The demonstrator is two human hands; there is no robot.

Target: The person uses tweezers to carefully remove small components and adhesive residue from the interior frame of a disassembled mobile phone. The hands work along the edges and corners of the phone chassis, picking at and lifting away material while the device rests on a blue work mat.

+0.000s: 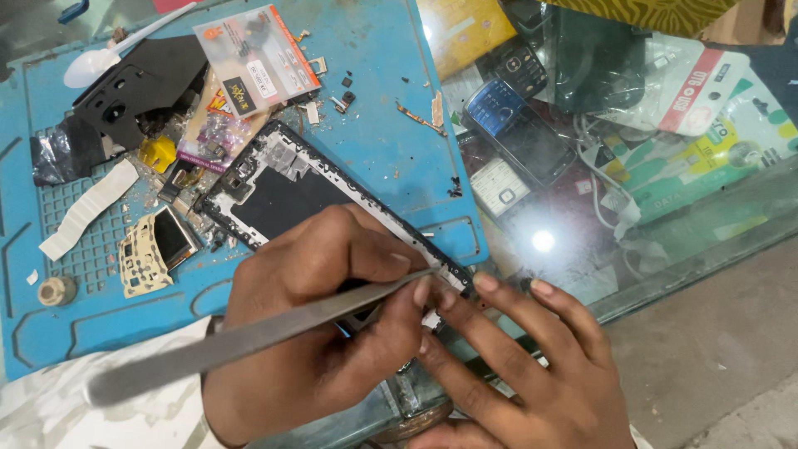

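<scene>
Cluttered glass worktop [665, 249] carries a blue repair mat [374, 150]; the opened phone frame [283, 195] lies at its 5 o'clock corner. Left hand [324, 324] pinches steel tweezers [249, 333], tips at the frame's lower edge; right hand [532, 366], its grip loose, fingertips steadying that end. A slip could gouge the frame or fling tiny parts among the loose screws [345, 96] at 12 o'clock.

A phone repair shop. Beyond the hands, a blue repair mat [374, 100] holds loose phone parts. Old handsets [507, 108] lie under the glass desk [665, 249].
</scene>
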